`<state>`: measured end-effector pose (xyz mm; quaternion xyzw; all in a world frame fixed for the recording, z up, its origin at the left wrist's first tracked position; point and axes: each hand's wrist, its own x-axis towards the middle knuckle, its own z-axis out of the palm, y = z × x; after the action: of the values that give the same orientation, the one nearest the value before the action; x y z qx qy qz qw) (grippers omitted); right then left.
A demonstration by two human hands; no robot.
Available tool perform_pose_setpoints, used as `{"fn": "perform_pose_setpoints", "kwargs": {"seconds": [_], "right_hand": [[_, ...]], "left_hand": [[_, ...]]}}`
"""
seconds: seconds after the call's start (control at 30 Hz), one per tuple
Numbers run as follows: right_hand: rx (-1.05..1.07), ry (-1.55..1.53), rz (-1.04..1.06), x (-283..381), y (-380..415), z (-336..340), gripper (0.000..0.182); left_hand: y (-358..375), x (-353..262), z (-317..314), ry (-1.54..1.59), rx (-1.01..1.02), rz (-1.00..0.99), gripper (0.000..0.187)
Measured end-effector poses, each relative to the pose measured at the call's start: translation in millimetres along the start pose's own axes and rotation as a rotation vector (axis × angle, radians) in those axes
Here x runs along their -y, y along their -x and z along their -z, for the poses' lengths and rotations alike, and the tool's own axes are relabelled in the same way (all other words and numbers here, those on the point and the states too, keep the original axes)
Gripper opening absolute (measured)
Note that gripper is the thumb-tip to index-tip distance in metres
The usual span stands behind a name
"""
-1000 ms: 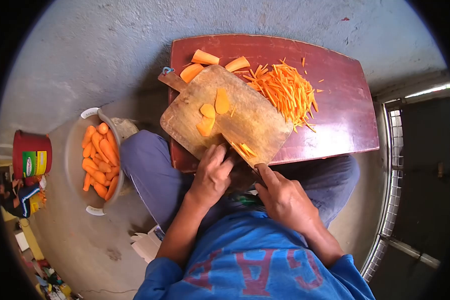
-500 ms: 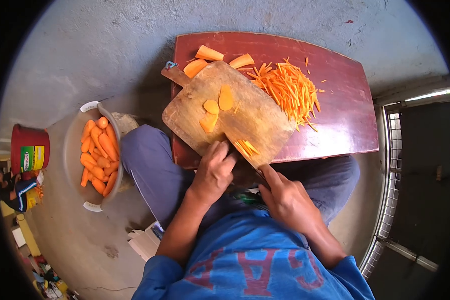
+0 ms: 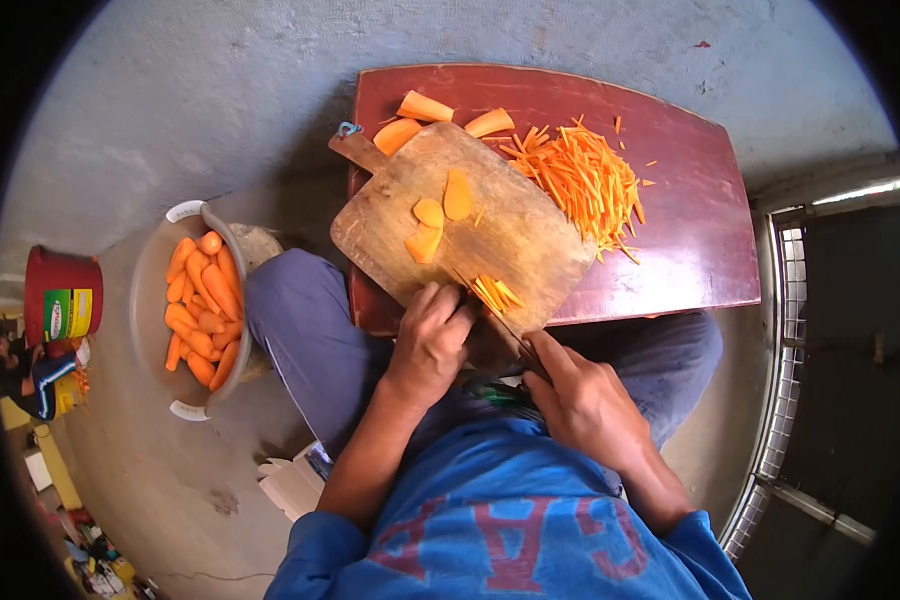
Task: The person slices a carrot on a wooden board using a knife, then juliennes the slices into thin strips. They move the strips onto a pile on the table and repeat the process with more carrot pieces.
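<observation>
A wooden cutting board [image 3: 515, 225] lies aslant over the table's near left part. My right hand [image 3: 585, 395] grips the handle of a knife [image 3: 507, 328], whose blade slants up to the left across the board's near edge. Against that blade, the curled fingers of my left hand [image 3: 432, 335] press down on carrot slices, mostly hidden beneath them. Fresh carrot strips [image 3: 495, 292] lie just past the blade. Farther up the board are flat carrot slices [image 3: 457, 194]. A heap of cut carrot strips [image 3: 585, 185] rests on the table beyond the board's right side.
The red table [image 3: 685, 225] stands against a wall over my crossed legs. Larger carrot pieces [image 3: 425, 106] sit behind the board. On the floor at left are a basin [image 3: 142, 300] of peeled carrots, a red bucket [image 3: 55, 275] and another person [image 3: 40, 380]. A door [image 3: 835, 370] is at right.
The knife blade has tipped and its handle end has shifted slightly beside my left fingers. The strips by the blade have spread a little. The whole view has moved slightly.
</observation>
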<state>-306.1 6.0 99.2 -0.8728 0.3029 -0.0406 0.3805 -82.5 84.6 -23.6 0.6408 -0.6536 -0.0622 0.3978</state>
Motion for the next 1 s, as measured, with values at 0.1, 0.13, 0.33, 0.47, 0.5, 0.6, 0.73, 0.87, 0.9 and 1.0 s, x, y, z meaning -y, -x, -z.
{"fn": "perform_pose_setpoints", "kwargs": {"seconds": [0.1, 0.13, 0.33, 0.47, 0.5, 0.6, 0.73, 0.87, 0.9, 1.0], "right_hand": [[-0.002, -0.009, 0.006, -5.3, 1.0, -7.1, 0.048], [-0.017, -0.013, 0.01, -6.9, -0.7, -11.7, 0.049], [0.002, -0.014, -0.009, 2.9, 3.5, -0.7, 0.048], [-0.014, -0.049, 0.021, -12.1, -4.7, -13.5, 0.047], [-0.019, -0.044, 0.033, -14.7, -10.5, -14.6, 0.047], [-0.014, -0.068, 0.018, -4.5, -5.7, -4.7, 0.046], [-0.037, -0.043, 0.045, -6.9, -1.0, -10.9, 0.046], [0.017, -0.035, -0.054, -2.8, -9.8, -11.2, 0.044], [0.01, -0.042, -0.049, 2.8, -6.4, -5.1, 0.044], [0.025, -0.043, -0.075, 3.6, -5.5, -6.6, 0.043]], "left_hand": [[2.9, 0.4, -1.8, -0.014, -0.002, 0.006, 0.023], [4.1, 0.9, -2.9, -0.012, 0.002, 0.006, 0.023], [0.8, 0.0, -3.6, 0.026, -0.043, -0.009, 0.022], [8.6, 1.8, -7.0, 0.006, -0.004, 0.017, 0.022], [7.7, 0.9, -6.4, -0.011, 0.0, 0.015, 0.023], [7.5, -1.8, -3.0, 0.006, -0.004, -0.001, 0.024], [9.9, -0.4, -7.9, 0.009, -0.017, 0.004, 0.027], [8.9, -3.3, -6.9, 0.001, -0.037, -0.007, 0.028], [7.2, -2.0, -6.8, 0.013, -0.054, -0.011, 0.027], [10.9, -0.7, -9.0, -0.006, -0.027, 0.008, 0.03]]}}
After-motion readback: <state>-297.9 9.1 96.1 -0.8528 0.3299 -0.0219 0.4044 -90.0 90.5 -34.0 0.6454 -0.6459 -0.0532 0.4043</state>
